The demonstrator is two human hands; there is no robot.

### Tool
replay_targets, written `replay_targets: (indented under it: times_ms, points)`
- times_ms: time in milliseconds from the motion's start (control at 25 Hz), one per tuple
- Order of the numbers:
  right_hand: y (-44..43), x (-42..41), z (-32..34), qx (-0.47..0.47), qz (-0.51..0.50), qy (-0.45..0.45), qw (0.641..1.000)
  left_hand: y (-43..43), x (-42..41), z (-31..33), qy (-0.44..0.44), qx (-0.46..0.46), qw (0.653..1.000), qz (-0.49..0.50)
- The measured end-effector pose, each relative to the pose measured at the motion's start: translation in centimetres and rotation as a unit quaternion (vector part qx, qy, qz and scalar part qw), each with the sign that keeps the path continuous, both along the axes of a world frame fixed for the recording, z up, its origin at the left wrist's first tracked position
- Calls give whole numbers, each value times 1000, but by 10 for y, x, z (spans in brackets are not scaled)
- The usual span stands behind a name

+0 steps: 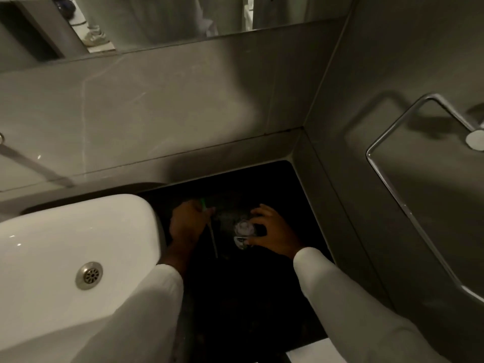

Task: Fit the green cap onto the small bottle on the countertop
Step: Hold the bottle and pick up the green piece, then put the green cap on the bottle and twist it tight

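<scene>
Head view: we work at the dark stone countertop [262,297], near its back corner.
Right hand [272,231]: we clasp the small clear bottle [244,231], steadying it for capping.
Left hand [187,224]: closed on the green cap [203,204] with its thin pale tube [213,239], beside the bottle.

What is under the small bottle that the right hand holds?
The small bottle stands on the dark countertop, gripped by the right hand. Its base and the surface below it cannot be seen; the bottle and the dim light cover them.
</scene>
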State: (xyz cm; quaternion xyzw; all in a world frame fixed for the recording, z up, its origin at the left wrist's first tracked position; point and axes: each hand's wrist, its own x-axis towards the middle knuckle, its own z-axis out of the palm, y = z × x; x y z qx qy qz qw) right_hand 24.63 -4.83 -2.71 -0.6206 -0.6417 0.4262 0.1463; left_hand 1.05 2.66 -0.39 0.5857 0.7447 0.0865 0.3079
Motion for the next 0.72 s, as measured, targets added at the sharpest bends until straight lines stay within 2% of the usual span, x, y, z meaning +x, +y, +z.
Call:
replay_targets:
  times_ms: [80,160,280,360,520,720]
  points:
    - [11,2,3,-9,15,-15,1000,10,4,33,-106,116,987,39]
    - [20,4,4,-23,38,-41,998,12,13,66,-197,233,952,18]
    - [26,5,6,-39,54,-68,995,7,28,91,-258,311,914,-23]
    - [26,5,7,-39,51,-73,995,5,36,91,-258,335,905,-51]
    - [23,5,10,-34,42,-75,996,0,45,76,-243,338,907,-68]
    - [20,4,12,-38,35,-69,996,-15,48,57,-275,339,897,-72]
